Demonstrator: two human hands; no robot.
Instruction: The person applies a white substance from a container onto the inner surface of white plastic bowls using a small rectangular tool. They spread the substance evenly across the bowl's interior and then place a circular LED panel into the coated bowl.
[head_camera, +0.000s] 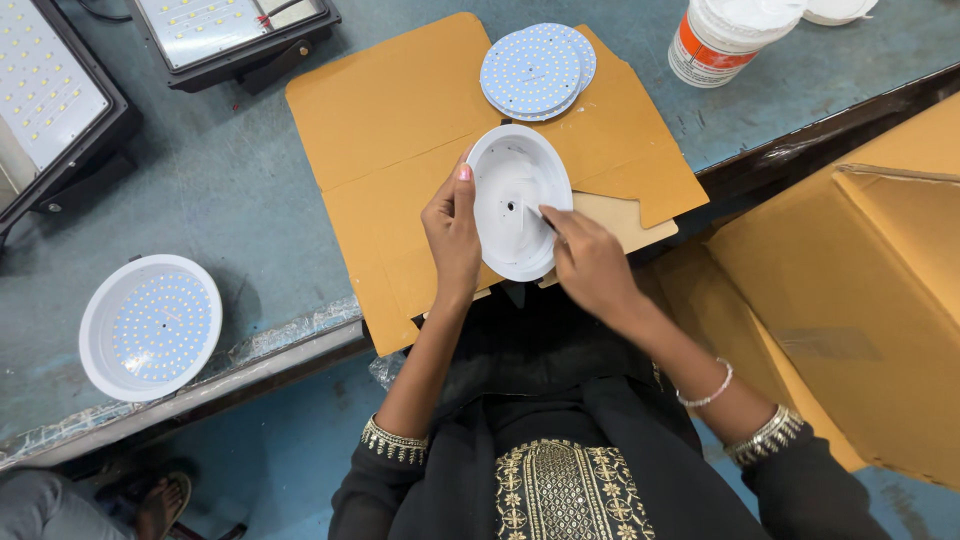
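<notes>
Head view looks straight down on a smooth white round lamp shell (515, 195), a shallow plastic dish with a small hole at its middle, tilted above a flat sheet of brown cardboard (400, 110) that lies on a worn blue-grey table (230, 190). The left hand (452, 232) grips the shell's left rim, thumb along the edge and fingers behind it. The right hand (590, 262) reaches into the dish from the lower right, fingertips pinched together on something thin against the inner surface; what it pinches is too small to tell.

Just beyond the shell, on the same cardboard, sits a small stack of round light boards (537, 70), pale blue and dotted with tiny chips. Well to the left, near the table's edge, rests a finished round lamp (150, 327) with a white rim and a dotted face. Two black-framed flat lamp panels (60, 100) lie at the upper left. A white tub (725, 40) with an orange band stands at the upper right, and a large open cardboard box (860, 280) fills the right side, beside the right forearm.
</notes>
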